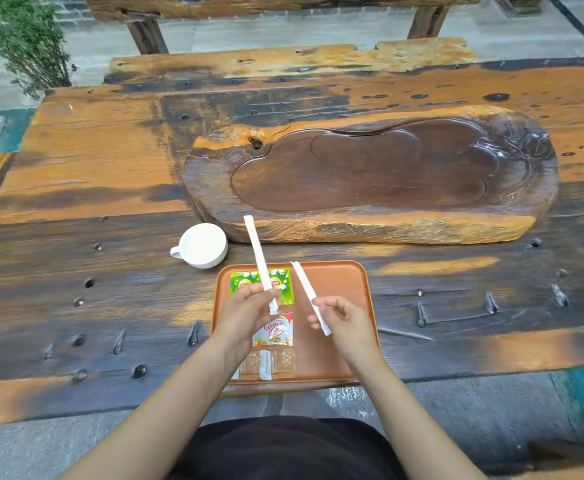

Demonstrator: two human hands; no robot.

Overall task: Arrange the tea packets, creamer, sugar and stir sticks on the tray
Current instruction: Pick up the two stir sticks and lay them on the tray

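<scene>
Seen from above, a person sits at a weathered wooden worktop (76,188) with both bare forearms reaching forward over an orange tray (339,306) at the near edge.

The left hand (245,315) pinches the lower end of a white paper-wrapped stir stick (256,249) between thumb and fingertips; the stick rises up and away, tilted slightly left, its tip reaching past the tray's far rim. The right hand (344,318) pinches a second stir stick (304,284) the same way, with its lower end poking out below the fingers and its upper end leaning left toward the tray's far edge. Both sticks are held above the tray, apart from each other.

Down the tray's left side lie three kinds of sachets in a column: green tea packets (285,284) farthest away, a white creamer packet (278,332) in the middle, and clear packets (278,363) nearest the person, probably sugar, though the blur makes that uncertain. The tray's right half is bare.

Just beyond the tray's far left corner stands a white cup (202,244). Behind it lies a large carved wooden slab (370,174) with a shallow hollow.
</scene>
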